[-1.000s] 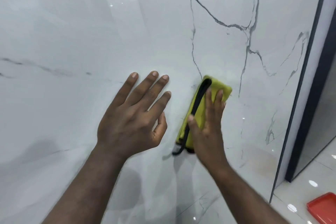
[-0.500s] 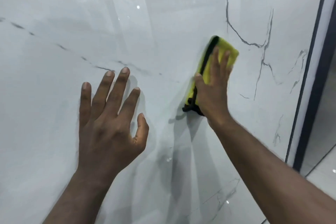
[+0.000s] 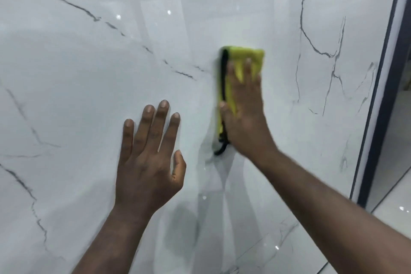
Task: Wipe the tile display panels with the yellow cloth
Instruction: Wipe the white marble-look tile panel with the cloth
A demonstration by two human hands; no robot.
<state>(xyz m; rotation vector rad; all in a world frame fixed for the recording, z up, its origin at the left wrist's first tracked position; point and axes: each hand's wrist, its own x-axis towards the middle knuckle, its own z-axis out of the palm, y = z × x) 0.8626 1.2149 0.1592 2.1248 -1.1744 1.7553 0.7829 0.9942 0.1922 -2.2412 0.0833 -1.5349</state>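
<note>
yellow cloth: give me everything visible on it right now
The yellow cloth is bright yellow and soft-looking, maybe microfibre, folded into a tall, narrow pad. A black trim runs down its left edge, and a black tail hangs below the pad. It lies flat and upright on the glossy white tile panel. The right hand covers most of it, pressing with straight fingers, so only the top and left edge show. The left hand is apart from it. The cloth looks slightly blurred.
</note>
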